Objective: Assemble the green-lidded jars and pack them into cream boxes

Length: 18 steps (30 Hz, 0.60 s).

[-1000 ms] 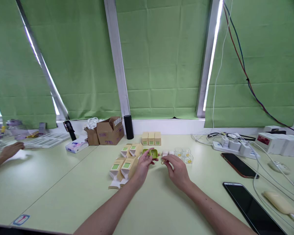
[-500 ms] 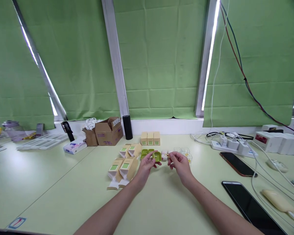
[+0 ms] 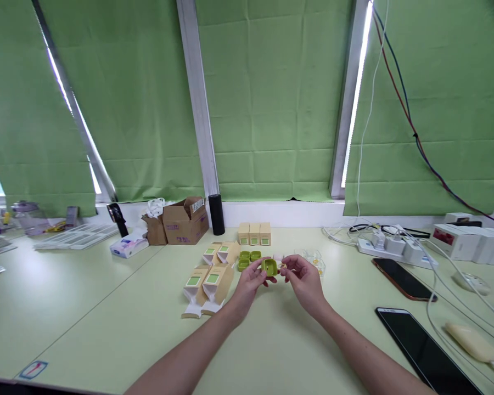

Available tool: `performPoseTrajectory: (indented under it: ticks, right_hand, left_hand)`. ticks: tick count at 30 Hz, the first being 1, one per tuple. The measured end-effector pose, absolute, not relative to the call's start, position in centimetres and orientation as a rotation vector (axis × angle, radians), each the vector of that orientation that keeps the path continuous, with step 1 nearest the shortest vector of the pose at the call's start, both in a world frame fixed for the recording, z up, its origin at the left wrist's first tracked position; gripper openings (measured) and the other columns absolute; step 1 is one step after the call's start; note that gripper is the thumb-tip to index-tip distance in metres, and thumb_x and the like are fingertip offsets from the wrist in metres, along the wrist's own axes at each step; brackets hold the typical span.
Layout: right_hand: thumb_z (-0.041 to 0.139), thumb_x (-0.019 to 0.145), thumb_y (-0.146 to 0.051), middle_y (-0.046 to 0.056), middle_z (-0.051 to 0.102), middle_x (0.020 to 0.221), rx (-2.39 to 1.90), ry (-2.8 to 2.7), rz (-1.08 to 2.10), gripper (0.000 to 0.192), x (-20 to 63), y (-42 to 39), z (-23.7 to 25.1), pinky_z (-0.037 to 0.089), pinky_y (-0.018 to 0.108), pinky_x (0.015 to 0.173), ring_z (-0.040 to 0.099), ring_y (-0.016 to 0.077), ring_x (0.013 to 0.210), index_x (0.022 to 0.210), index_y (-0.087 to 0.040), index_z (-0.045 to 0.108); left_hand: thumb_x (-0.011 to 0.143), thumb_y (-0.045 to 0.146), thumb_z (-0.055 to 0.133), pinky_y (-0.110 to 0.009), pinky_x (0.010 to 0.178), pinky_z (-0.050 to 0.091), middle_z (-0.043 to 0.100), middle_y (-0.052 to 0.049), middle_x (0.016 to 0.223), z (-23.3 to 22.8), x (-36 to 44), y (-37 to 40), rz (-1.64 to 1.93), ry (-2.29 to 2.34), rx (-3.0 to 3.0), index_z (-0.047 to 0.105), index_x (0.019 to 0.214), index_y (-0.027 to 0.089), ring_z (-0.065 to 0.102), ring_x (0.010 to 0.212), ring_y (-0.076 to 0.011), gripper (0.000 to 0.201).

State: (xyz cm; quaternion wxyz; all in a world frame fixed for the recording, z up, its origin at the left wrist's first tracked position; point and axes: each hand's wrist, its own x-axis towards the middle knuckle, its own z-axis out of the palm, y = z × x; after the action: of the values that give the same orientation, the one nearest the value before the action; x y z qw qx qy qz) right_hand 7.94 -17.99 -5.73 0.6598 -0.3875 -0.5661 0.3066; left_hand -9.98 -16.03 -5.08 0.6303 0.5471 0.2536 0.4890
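Note:
My left hand point(image 3: 249, 284) is closed around a small green square cup point(image 3: 269, 267), its open side turned toward me. Just to the right, my right hand point(image 3: 302, 280) pinches a small pale yellowish piece point(image 3: 284, 266) close to the cup's rim; its kind is too small to tell. Several more green square cups point(image 3: 243, 264) stand together behind my left hand. Behind my right hand sit clear plastic cups point(image 3: 318, 262) with yellow spots in them. A pinkish-white item point(image 3: 277, 257) between the hands is partly hidden.
Open cardboard boxes with green windows point(image 3: 212, 282) lie left of my hands. Closed small boxes point(image 3: 254, 234) stand farther back, near a brown carton point(image 3: 185, 222) and a black cylinder point(image 3: 216, 215). Phones point(image 3: 411, 343), a power strip point(image 3: 389, 248) and cables lie on the right.
The green cup in my left hand has shifted slightly right and down. My right hand has brought the small piece closer to it. The view has turned slightly left.

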Motion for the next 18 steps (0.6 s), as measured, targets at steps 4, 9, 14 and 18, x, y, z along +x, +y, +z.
performPoseTrajectory:
  ticks: [4,9,14,18]
  right_hand:
    - [0.066,0.094,-0.03,0.005,0.074,0.09,-0.905,-1.481,0.364,0.014,7.87,-18.8,-5.49,0.059,0.035,0.076,0.069,0.02,0.08,0.104,-0.023,0.073]
    - [0.057,0.097,-0.017,0.005,0.074,0.09,-0.842,-1.661,-0.028,0.016,7.88,-19.03,-5.33,0.056,0.034,0.073,0.069,0.0204,0.081,0.102,-0.024,0.071]
    - [0.058,0.096,-0.013,0.007,0.07,0.089,-0.881,-1.789,-0.335,0.014,8.34,-18.75,-5.4,0.05,0.034,0.071,0.062,0.0222,0.082,0.1,-0.021,0.069]
    - [0.057,0.097,-0.015,0.007,0.066,0.084,-0.939,-1.84,-0.492,0.014,8.58,-18.67,-5.19,0.044,0.034,0.068,0.056,0.0211,0.077,0.097,-0.02,0.07]
  left_hand:
    - [0.078,0.044,0.085,-0.03,0.078,0.043,0.075,-0.011,0.101,-5.06,-9.92,-16.27,1.106,0.548,1.26,0.067,0.129,0.018,0.069,0.086,-0.0205,0.061]
    - [0.078,0.044,0.086,-0.03,0.078,0.043,0.074,-0.01,0.103,-5.25,-9.8,-16.2,1.111,0.522,1.296,0.067,0.13,0.018,0.067,0.084,-0.0191,0.061]
    - [0.078,0.045,0.086,-0.03,0.079,0.044,0.073,-0.009,0.104,-5.19,-9.71,-16.44,1.102,0.518,1.329,0.068,0.128,0.02,0.067,0.084,-0.0174,0.059]
    - [0.076,0.046,0.087,-0.032,0.082,0.048,0.073,-0.01,0.104,-4.67,-9.59,-16.96,1.114,0.516,1.345,0.069,0.126,0.019,0.066,0.086,-0.0185,0.059]
